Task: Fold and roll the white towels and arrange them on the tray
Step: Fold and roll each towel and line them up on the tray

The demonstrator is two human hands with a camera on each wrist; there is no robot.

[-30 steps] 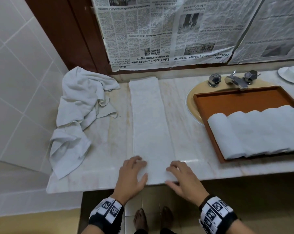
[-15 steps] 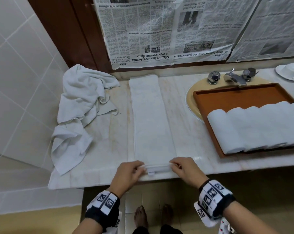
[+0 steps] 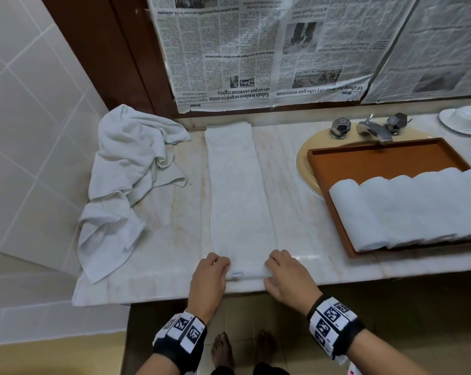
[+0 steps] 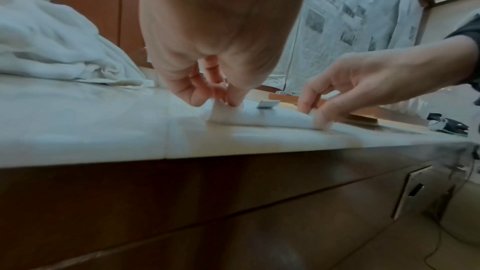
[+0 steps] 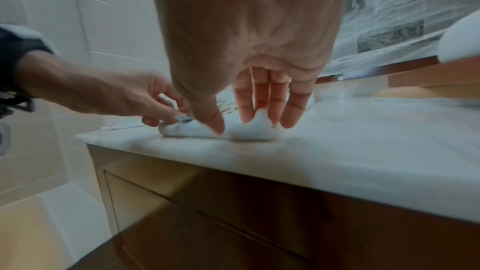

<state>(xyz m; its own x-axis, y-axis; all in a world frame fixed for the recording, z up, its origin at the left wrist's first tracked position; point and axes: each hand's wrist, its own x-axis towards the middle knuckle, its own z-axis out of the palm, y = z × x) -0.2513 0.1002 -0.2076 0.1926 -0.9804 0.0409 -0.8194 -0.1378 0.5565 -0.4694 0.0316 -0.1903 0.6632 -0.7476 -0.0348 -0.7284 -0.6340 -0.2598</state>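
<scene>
Since a second ago the near end of the towel [image 3: 239,196] went from flat to a small roll under both hands. Left hand [image 3: 210,277] pinches its left end, right hand [image 3: 288,277] curls over its right end, on the counter [image 3: 169,239] beside the tray [image 3: 386,161]

- We find a bathroom: white wall tiles [image 3: 25,109] line the left side.
- We note a marble vanity counter [image 3: 169,239] carrying an inset basin [image 3: 306,169] and a chrome faucet [image 3: 372,128].
- We note wooden cabinet fronts [image 4: 233,202] beneath, and newspaper sheets [image 3: 256,50] taped over the back wall.
</scene>
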